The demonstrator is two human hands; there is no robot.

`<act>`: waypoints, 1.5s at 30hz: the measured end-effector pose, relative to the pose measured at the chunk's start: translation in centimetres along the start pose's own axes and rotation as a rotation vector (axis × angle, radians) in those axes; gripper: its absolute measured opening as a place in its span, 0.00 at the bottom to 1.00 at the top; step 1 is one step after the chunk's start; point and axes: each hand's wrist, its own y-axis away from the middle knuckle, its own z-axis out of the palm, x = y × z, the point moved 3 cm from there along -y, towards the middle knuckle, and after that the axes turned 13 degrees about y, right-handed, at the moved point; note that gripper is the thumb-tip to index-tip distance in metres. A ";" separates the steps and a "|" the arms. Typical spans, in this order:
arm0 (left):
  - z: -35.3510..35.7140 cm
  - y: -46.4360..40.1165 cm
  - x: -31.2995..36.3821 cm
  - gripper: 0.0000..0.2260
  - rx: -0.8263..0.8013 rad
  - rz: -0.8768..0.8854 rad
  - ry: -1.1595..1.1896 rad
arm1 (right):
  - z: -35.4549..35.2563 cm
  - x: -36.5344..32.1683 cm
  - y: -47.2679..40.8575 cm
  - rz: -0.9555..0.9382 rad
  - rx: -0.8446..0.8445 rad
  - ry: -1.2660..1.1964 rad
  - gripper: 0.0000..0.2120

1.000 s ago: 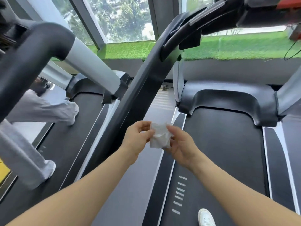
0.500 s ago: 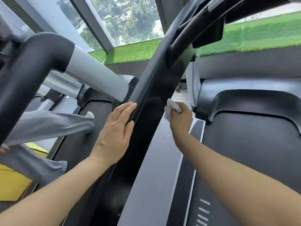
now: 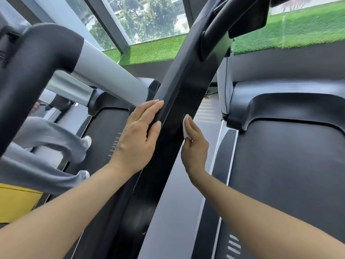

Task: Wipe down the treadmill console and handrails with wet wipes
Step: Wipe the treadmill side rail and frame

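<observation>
Centrally, a black post of the treadmill slants up across the view. Left hand lies flat on the post's left edge, fingers straight and released, thumb along the front face. Right hand presses a folded white wipe against the post's right edge, fingers laid over it, pinning it to the surface. Belt of the treadmill at right. Beside, at left, another person's grey trouser legs on the neighbouring machine.
</observation>
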 end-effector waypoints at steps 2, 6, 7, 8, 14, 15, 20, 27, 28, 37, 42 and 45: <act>0.0 0.0 -0.1 0.20 0.001 0.004 -0.016 | 0.4 0.1 2.7 -0.011 -0.026 -0.022 0.22; -0.6 1.7 0.2 0.18 0.025 0.005 -0.020 | 0.8 0.1 7.3 -0.025 -0.071 -0.044 0.23; -0.9 2.8 0.2 0.18 0.028 0.004 -0.023 | 1.0 0.0 8.5 -0.025 -0.073 -0.051 0.23; -1.2 4.1 0.1 0.18 0.031 0.001 -0.026 | 1.0 -0.1 9.7 -0.027 -0.071 -0.057 0.23; -3.3 11.0 -0.6 0.17 0.027 -0.032 -0.008 | 1.9 -0.3 17.5 -0.019 -0.120 -0.092 0.25; -3.7 11.8 -0.6 0.17 0.036 -0.035 0.002 | 2.0 -0.2 18.8 -0.011 -0.133 -0.098 0.25; -4.7 16.7 -1.1 0.17 0.022 -0.058 0.027 | 2.6 0.0 25.2 -0.014 -0.160 -0.097 0.26; -4.9 20.6 -0.8 0.18 0.053 -0.069 0.054 | 2.9 0.2 30.6 -0.022 -0.204 -0.077 0.27; -5.0 20.9 -0.6 0.18 0.053 -0.073 0.052 | 2.9 0.3 31.5 -0.023 -0.222 -0.070 0.27; -5.5 19.7 0.4 0.16 0.029 -0.150 0.022 | -0.8 -0.3 32.4 0.007 -0.502 -0.020 0.25; -4.8 14.7 1.9 0.15 0.056 -0.134 0.015 | -3.5 -1.0 23.1 0.128 -0.246 -0.053 0.17; -3.7 10.8 2.7 0.16 0.078 -0.118 0.027 | -4.6 -1.4 15.8 0.165 -0.116 -0.090 0.17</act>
